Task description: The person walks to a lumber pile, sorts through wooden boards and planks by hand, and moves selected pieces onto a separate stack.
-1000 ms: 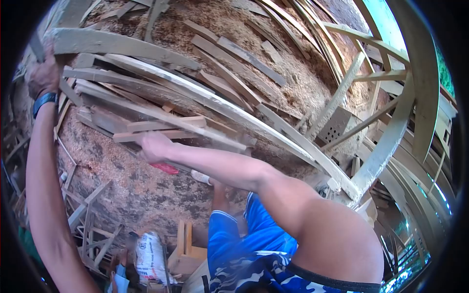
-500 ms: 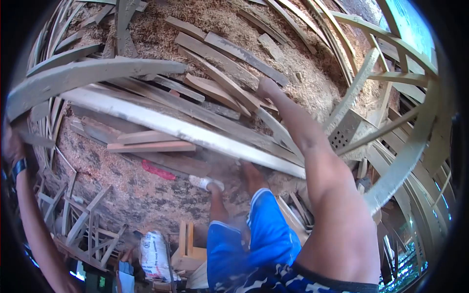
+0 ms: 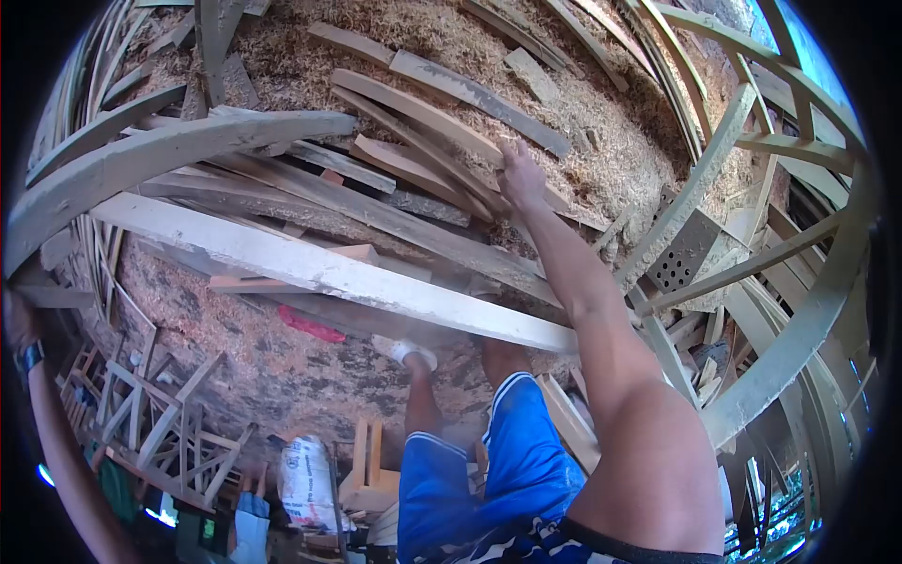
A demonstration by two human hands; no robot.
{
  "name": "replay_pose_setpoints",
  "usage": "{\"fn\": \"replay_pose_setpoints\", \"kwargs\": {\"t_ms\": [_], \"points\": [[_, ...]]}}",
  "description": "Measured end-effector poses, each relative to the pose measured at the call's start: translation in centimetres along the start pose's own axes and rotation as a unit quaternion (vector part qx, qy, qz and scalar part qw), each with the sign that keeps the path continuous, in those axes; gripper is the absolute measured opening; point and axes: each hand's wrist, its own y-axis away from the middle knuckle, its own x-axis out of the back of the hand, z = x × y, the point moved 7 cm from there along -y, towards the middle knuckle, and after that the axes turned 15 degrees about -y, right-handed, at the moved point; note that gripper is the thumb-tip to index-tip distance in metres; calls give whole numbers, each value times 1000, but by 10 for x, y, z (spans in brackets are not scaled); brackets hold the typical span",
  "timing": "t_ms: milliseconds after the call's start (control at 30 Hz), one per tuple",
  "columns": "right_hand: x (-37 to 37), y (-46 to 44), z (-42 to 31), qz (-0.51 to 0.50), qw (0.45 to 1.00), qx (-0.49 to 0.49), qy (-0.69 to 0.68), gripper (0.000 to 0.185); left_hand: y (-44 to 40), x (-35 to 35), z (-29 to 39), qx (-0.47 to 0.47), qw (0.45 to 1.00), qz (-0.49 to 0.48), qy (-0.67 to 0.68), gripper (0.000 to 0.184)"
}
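My right hand (image 3: 524,179) reaches out over the wood pile, its fingers closed around the near end of a curved wooden plank (image 3: 423,113). The plank lies among other pieces on shavings, its edge turned up. At the far left edge my left hand (image 3: 21,324), with a dark wristband, is beside a short wooden piece (image 3: 58,297) below a big curved wooden beam (image 3: 178,146). Shade and the view's rim hide its fingers. A long pale board (image 3: 329,268) slants across in front of my legs.
Wood shavings (image 3: 620,122) cover the ground. Curved wooden frames (image 3: 789,348) stand at right. Lower left are wooden frames (image 3: 178,414), a white sack (image 3: 308,484) and another person (image 3: 250,526). A pink cloth (image 3: 310,324) lies near my foot (image 3: 404,352).
My right hand has moved slightly, and its fingers now grip the curved plank, which has tilted up. My left hand sits a little lower in view. The camera has shifted slightly.
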Motion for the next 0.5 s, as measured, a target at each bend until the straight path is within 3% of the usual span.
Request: {"fn": "replay_pose_setpoints", "kwargs": {"t_ms": [33, 67, 100, 167, 233, 267, 300, 333, 367, 400, 433, 467, 500], "points": [[9, 0, -2, 4, 1000, 4, 2, 47, -9, -23, -12, 5, 1000, -1, 3, 35], [8, 0, 5, -56, 998, -30, -1, 54, -10, -32, -16, -101, 965, 185, 156, 35], [8, 1, 12, -115, 991, -64, -3, 61, -3, -40, -30, -199, 862, 360, 296, 36], [27, 11, 10, -109, 992, -63, -19, 64, 22, -14, -20, -209, 866, 384, 243, 37], [41, 20, 9, -119, 989, -21, -83, 59, 22, -11, -18, -199, 867, 329, 317, 36], [47, 26, 4, -203, 967, -43, -149, 61, 23, -10, -17, -225, 853, 374, 285, 36], [55, 30, 7, -205, 967, -37, -148, 61, 9, -30, -17, -156, 891, 295, 308, 35], [47, 43, 17, -315, 898, -132, -278, 66, 20, -18, -18, -152, 867, 323, 349, 39], [40, 60, 14, -412, 791, -222, -394, 71, 30, -5, -20, -146, 840, 351, 388, 43], [50, 67, 4, -415, 794, -217, -388, 71, -47, -108, -31, -261, 866, 254, 344, 50], [73, 67, -19, -382, 821, -112, -409, 74, -30, -89, -26, -244, 853, 254, 386, 39], [100, 69, -44, -346, 837, -6, -425, 78, -24, -91, -25, -230, 895, 319, 210, 39], [123, 74, -60, -350, 838, 0, -418, 78, -20, -97, -22, -210, 905, 368, 25, 39]]}}
